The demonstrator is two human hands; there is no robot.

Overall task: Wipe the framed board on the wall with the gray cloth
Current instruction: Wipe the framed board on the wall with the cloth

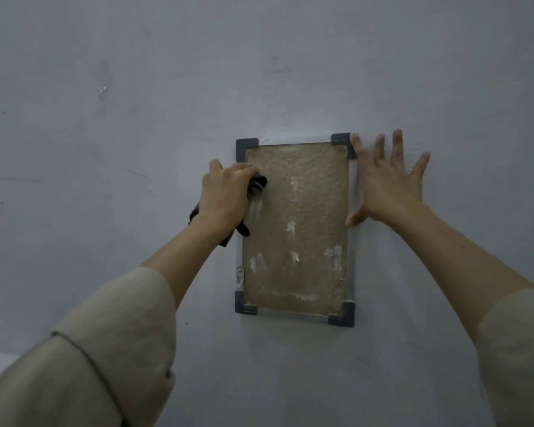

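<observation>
Hanging just right of the frame's centre on a plain gray wall (136, 118): the framed board (296, 229), upright, with a brownish, rough-looking face marked by pale streaks and dark corner pieces at all four corners. Fixed to the lower left edge of the frame, a small pale metal bracket (239, 275).

Pressed against the board's upper left area: the left hand (225, 195), curled shut around the gray cloth (257, 187). Bunched dark under the fingers at the board's surface, that cloth, with a loose end trailing below the wrist at the board's left edge.

Spread flat at the board's right side: the right hand (386, 183), fingers splayed wide over the wall, index finger touching the upper right corner piece, thumb lying along the right edge lower down. Holding nothing.

Reaching in from the bottom left and bottom right of the frame: both forearms, bare past loose beige sleeves (105, 349).
</observation>
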